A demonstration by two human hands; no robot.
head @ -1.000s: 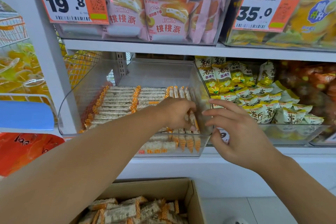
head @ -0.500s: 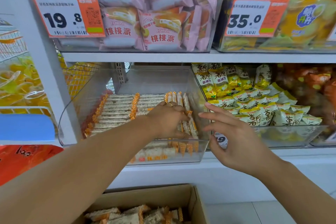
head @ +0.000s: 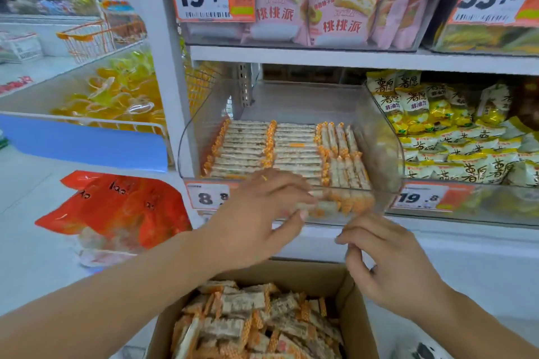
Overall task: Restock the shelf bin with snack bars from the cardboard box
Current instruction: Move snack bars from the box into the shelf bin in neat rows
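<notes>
Both hands now out of the bin (head: 379, 137) and lower than half a second back. Left hand (head: 256, 221) just before the bin's front wall, fingers spread and loose, holding nothing; earlier down among the bars (head: 280, 148) near the front right corner. Right hand (head: 388, 259) below the bin's front right corner, over the box (head: 354, 297), fingertips drawn together; whether pinching anything, cannot tell. Bars in rows across the bin floor, front to mid-depth, right-hand rows turned lengthwise. More bars heaped loose in the box below the shelf edge, far more of it in view than before.
</notes>
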